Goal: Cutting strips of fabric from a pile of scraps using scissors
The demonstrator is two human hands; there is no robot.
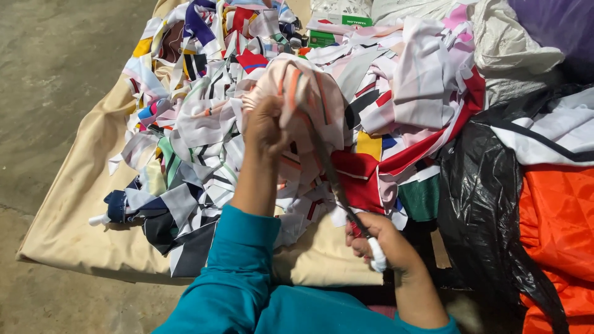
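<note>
- Head view: I see my left hand (265, 127) raised over the heap, fingers clenched around a bunch of pink-and-orange striped cloth (306, 99), which hangs in the air above the pile of fabric scraps (204, 124).
- My right hand (380, 238) sits low, near my body, fingers curled tight around the white-wrapped handle of long scissors (337, 179); the blades run up from that hand toward the held cloth and seem to meet its lower edge.
- I judge the step in hand to be cutting the held piece: cloth up and taut, blades at it. I cannot tell whether the blades are parted or together.
- The next move, as I read it, calls for keeping the cloth tensioned by the left grip and my fingers clear of the blade line.
- The scraps lie on a beige sheet (80, 204) spread on a concrete floor (55, 62).
- To the right lie a black plastic bag (482, 204) and an orange quilted fabric (560, 222), just beside each other.
</note>
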